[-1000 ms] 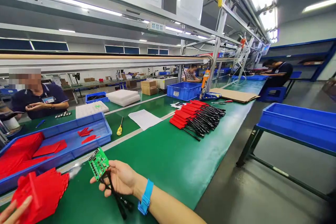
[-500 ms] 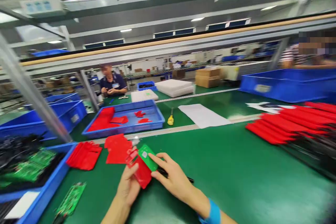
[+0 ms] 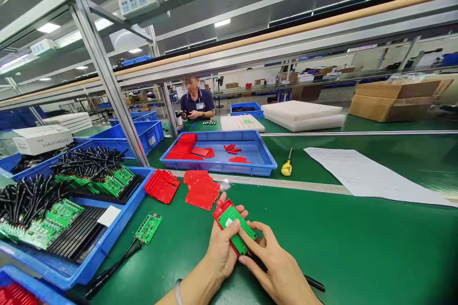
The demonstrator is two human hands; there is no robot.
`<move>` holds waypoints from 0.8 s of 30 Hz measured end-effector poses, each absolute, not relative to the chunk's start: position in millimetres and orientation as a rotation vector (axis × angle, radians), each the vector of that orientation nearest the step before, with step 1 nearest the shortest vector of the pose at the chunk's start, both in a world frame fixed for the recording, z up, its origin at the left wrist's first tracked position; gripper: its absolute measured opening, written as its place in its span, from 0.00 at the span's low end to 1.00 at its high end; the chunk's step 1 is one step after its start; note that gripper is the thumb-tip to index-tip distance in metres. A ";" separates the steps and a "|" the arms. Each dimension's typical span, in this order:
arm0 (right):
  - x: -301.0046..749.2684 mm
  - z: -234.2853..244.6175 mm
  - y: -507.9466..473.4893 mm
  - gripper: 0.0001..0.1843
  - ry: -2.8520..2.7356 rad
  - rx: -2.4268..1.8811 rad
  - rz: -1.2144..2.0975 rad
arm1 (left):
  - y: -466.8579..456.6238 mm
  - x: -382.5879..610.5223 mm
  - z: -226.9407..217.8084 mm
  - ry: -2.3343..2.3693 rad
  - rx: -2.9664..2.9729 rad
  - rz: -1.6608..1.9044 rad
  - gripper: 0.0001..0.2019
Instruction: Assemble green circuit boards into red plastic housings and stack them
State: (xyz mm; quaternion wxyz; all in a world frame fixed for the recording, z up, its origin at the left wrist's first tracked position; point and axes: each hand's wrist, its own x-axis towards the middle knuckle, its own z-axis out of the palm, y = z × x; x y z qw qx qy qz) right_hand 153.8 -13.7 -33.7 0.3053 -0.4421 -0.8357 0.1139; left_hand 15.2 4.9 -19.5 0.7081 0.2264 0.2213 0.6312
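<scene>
- While the person worked at the green counter (image 3: pixel 358 248), both hands met just above its near edge.
- The left hand (image 3: pixel 221 253) had its grip closed round a red shell (image 3: pixel 219 210), fingers curled over the far side. It cradled the shell from beneath, apparently to steady it face-up.
- A green board (image 3: pixel 232 221) lay inside that shell. The right hand (image 3: pixel 281 271) had its grip pinched onto the board's near end, forefinger flat on top. To my eye it was holding the board down in its seat.
- A black cable (image 3: pixel 315 285) trailed out from under the right hand and along the counter.
- Stock sat where an arm could reach it. Loose red covers (image 3: pixel 202 193) lay just beyond the hands, and a spare board (image 3: pixel 148 228) lay to the left beside the blue bin (image 3: pixel 114 236) of boards and cables.
- A blue tray (image 3: pixel 218 170) of red parts stood farther back.
- Leftward the bin's edge hemmed things in. Rightward the green surface ran open up to a paper sheet (image 3: pixel 368 178).
- A yellow screwdriver (image 3: pixel 286 167) lay well apart, and a co-worker (image 3: pixel 196 105) sat far across.
</scene>
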 end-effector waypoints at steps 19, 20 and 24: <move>173.6 -7.9 -1.6 0.24 -1.659 -1.056 1.498 | 10.8 8.9 -20.4 0.548 0.609 1.252 0.37; 175.5 -8.8 0.7 0.24 -1.628 -1.094 1.500 | 10.1 8.7 -20.4 0.535 0.604 1.217 0.38; 174.2 -18.3 2.4 0.27 -1.625 -1.209 1.425 | 6.2 8.7 -16.2 0.487 0.603 1.168 0.40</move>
